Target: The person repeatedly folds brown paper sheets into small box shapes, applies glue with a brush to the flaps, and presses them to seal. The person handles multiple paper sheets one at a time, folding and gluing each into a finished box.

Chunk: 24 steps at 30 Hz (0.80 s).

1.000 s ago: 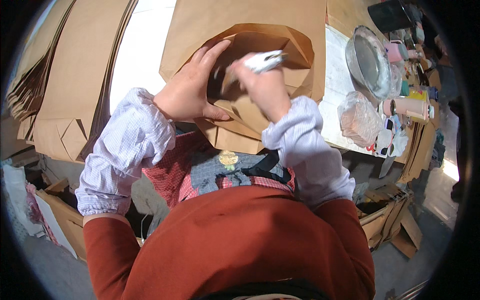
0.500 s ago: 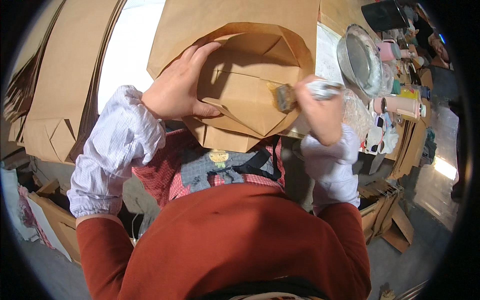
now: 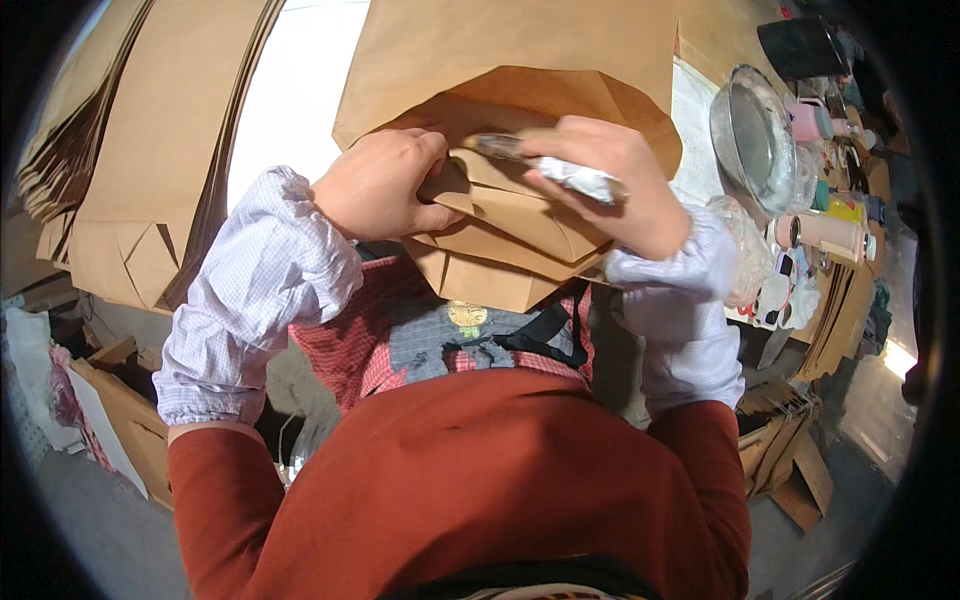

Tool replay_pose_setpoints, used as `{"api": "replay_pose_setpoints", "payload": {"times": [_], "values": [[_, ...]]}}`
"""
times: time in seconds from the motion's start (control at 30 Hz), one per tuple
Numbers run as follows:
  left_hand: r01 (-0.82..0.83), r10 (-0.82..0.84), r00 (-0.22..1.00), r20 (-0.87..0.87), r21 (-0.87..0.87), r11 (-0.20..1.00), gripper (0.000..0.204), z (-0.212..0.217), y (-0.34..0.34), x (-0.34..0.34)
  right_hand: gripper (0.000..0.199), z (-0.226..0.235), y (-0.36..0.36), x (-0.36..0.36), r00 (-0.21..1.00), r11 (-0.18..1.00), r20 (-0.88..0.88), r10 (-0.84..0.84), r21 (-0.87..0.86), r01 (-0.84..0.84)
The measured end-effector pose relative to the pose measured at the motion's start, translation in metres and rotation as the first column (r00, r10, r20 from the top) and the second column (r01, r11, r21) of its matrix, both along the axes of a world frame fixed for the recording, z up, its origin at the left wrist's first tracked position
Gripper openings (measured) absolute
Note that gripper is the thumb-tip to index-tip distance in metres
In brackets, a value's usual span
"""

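A large brown paper bag (image 3: 520, 38) lies in front of me, its near end opened out into a wide, many-sided mouth with folded flaps inside. My left hand (image 3: 385, 185) is closed at the left side of this mouth, pinching a folded flap (image 3: 515, 210) between thumb and fingers. In my right hand (image 3: 625, 185) is a brush (image 3: 580, 180) with a white-wrapped handle. Its dark head points left, over the inside of the opening near my left fingertips. Whether the bristles touch the paper cannot be made out.
Stacks of folded brown paper bags (image 3: 185, 120) lie to the left, beside a white surface (image 3: 295, 95). At the right stand a metal basin (image 3: 735, 140) with whitish residue, a black container (image 3: 803, 48), pink bottles (image 3: 825, 236) and a crumpled clear plastic bag (image 3: 738, 250). Cardboard (image 3: 775, 440) sits lower right.
My right hand has swung the brush leftward across the opening, from its right side toward my left hand. My left fingers have curled in and closed on the flap, which now stands more folded.
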<state>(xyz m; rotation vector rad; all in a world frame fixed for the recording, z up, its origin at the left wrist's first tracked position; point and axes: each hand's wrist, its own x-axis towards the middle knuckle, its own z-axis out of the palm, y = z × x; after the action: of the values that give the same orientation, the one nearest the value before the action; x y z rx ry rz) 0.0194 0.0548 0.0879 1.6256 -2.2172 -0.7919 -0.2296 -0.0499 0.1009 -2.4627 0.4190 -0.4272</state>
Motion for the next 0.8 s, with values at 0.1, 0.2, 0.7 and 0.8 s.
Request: {"api": "replay_pose_setpoints", "payload": {"times": [0.1, 0.2, 0.7, 0.8], "values": [[0.038, -0.034, 0.996, -0.086, 0.045, 0.998, 0.036, 0.003, -0.001, 0.003, 0.015, 0.024, 0.001, -0.023, 0.959, 0.898, -0.061, -0.278, 0.338, 0.282], [-0.145, 0.169, 0.969, -0.181, 0.135, 0.98, 0.023, -0.001, -0.008, 0.001, 0.016, 0.043, 0.022, -0.026, 0.602, 0.578, 0.114, -0.79, 0.466, 0.67], [-0.377, 0.373, 0.909, 0.184, -0.014, 0.926, 0.026, -0.03, -0.069, 0.0, 0.018, -0.021, 0.057, 0.055, 0.733, 0.573, 0.132, -0.667, 0.72, 0.391], [-0.432, 0.431, 0.873, 0.229, -0.05, 0.901, 0.027, -0.038, -0.071, -0.002, 0.02, -0.014, 0.058, 0.055, 0.719, 0.628, 0.111, -0.686, 0.589, 0.508]]}}
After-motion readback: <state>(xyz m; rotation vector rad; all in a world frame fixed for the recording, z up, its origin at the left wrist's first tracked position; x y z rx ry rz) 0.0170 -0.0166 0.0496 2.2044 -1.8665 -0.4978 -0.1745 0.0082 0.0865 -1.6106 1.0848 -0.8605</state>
